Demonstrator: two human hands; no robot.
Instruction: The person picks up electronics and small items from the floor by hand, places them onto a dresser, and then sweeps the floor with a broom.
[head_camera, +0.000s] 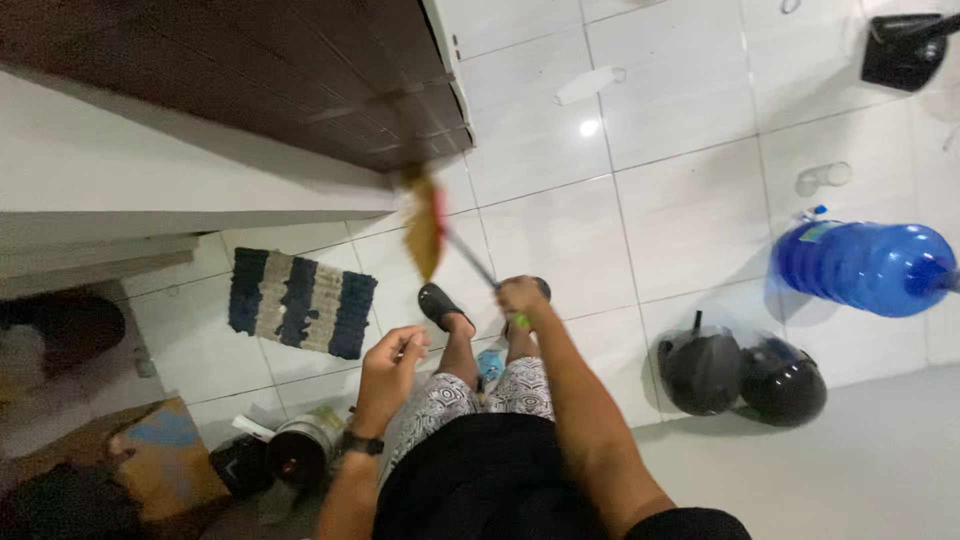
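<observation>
My right hand (521, 297) grips the thin handle of a broom (424, 228) whose yellowish bristle head is blurred, raised near the corner of a dark wooden door (330, 80). My left hand (391, 366), with a dark watch on its wrist, hangs loosely curled and holds nothing that I can see. Below me are my patterned shorts and my feet in dark sandals (440, 303) on white floor tiles (680, 200).
A striped blue and beige mat (300, 302) lies left of my feet. Two dark helmets (740, 375) and a big blue water jug (870, 268) sit at the right. A metal pot (300, 450), a cardboard box (160, 455) and clutter fill the lower left.
</observation>
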